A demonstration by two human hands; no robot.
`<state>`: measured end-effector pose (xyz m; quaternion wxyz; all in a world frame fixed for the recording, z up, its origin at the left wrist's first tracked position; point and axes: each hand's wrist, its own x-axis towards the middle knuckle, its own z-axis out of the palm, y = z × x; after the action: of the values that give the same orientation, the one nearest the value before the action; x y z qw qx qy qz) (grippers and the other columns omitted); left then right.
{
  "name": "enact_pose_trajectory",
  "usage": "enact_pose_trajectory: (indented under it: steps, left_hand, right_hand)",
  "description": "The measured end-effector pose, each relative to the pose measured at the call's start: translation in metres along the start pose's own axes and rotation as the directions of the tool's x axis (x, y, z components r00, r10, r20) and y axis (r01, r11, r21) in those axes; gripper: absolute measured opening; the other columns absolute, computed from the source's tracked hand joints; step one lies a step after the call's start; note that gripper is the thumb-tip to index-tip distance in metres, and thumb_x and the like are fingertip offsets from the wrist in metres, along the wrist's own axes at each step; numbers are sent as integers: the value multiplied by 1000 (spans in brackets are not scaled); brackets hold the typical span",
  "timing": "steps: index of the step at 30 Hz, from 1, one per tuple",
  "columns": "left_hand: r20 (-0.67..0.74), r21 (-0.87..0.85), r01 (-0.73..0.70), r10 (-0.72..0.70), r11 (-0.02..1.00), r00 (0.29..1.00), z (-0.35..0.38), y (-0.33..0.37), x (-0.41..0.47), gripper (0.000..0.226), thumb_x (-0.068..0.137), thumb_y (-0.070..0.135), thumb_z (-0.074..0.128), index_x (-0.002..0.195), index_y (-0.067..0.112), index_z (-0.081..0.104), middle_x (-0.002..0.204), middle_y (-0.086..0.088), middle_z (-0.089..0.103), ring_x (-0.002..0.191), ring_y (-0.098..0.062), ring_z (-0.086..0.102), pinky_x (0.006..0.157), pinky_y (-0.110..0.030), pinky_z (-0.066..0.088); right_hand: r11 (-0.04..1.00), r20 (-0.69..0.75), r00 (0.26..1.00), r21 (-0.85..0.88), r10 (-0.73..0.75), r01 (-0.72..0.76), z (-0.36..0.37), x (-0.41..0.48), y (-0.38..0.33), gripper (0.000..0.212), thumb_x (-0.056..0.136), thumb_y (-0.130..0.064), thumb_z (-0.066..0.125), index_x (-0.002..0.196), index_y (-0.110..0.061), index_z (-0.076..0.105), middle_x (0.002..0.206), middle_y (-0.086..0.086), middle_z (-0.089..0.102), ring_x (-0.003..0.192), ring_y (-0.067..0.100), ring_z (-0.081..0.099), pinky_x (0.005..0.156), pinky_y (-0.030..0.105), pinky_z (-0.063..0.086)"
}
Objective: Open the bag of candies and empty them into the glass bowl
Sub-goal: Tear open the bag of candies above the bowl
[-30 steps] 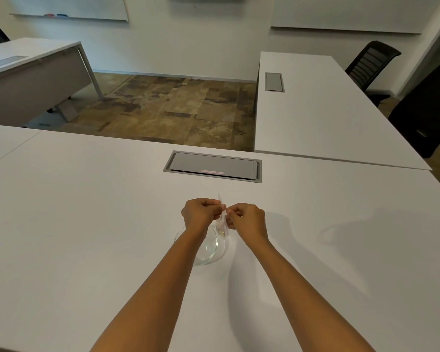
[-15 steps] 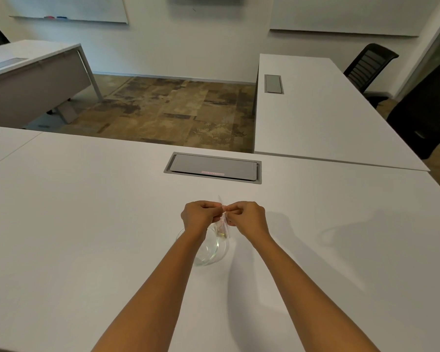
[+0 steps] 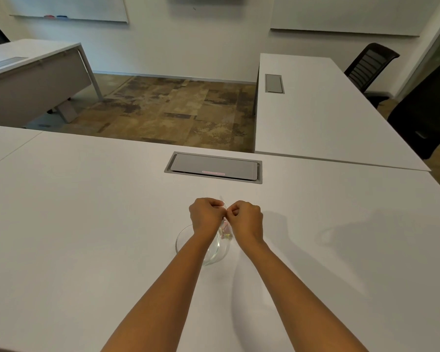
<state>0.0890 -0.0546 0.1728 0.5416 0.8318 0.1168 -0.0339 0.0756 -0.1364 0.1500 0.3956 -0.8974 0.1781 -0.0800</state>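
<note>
A small clear bag of candies [image 3: 225, 231] hangs between my two fists, pastel candies showing at its bottom. My left hand [image 3: 205, 215] and my right hand [image 3: 247, 217] both pinch the bag's top edge, knuckles nearly touching. Directly below, on the white table [image 3: 87, 224], stands the glass bowl [image 3: 182, 243], partly hidden by my left forearm. I see no candies in the bowl. The bag's lower end hangs just above the bowl's far right rim.
A grey cable hatch [image 3: 214, 167] is set into the table beyond my hands. Another white table [image 3: 315, 110] adjoins at the right, with black chairs [image 3: 368, 64] behind it. A third desk [image 3: 31, 72] stands at far left across the patterned floor.
My fists have closed a little nearer to each other at the bag's top. The bowl has not moved.
</note>
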Motion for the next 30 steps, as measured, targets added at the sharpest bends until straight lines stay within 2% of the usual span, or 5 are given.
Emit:
enact_pose_trajectory:
  steps: [8, 13, 20, 24, 30]
  left_hand:
    - [-67, 152, -35, 45, 988, 997, -3, -6, 0, 25, 75, -2, 67, 100, 0, 71, 104, -17, 73, 91, -28, 68, 84, -31, 53]
    - [-52, 217, -105, 119, 971, 992, 2, -1, -1, 20, 80, 6, 66, 100, 5, 69, 103, -15, 72, 88, -25, 67, 85, -31, 53]
    - [29, 355, -247, 253, 902, 967, 1, 3, 0, 16, 85, 6, 58, 97, 4, 70, 108, -15, 68, 93, -25, 64, 83, -28, 50]
    - [122, 440, -312, 289, 842, 950, 2, 1, -2, 25, 89, 10, 54, 108, 5, 69, 117, -14, 67, 103, -25, 62, 91, -29, 48]
    - [126, 498, -345, 328, 795, 936, -1, -4, -2, 31, 92, 10, 49, 122, 9, 61, 129, -13, 61, 116, -23, 58, 99, -30, 45]
  right_hand:
    - [984, -61, 998, -175, 34, -44, -12, 11, 12, 18, 90, -12, 57, 101, -2, 65, 100, 15, 69, 85, 24, 67, 76, 27, 55]
    - [971, -5, 990, -197, -138, 134, -8, 5, 9, 20, 87, -12, 60, 106, -13, 53, 101, 11, 63, 70, 14, 54, 61, 16, 42]
    - [940, 93, 995, -337, -21, 51, -8, 12, 13, 18, 89, -11, 57, 103, -3, 65, 107, 15, 66, 91, 24, 65, 80, 26, 52]
    - [949, 36, 999, -316, 15, -2, -7, 11, 9, 21, 88, -18, 59, 101, -2, 66, 102, 14, 70, 89, 26, 67, 74, 26, 51]
    - [986, 8, 1000, -168, 22, -21, -10, 10, 9, 23, 84, -4, 62, 107, -3, 67, 112, 15, 68, 99, 28, 66, 83, 30, 52]
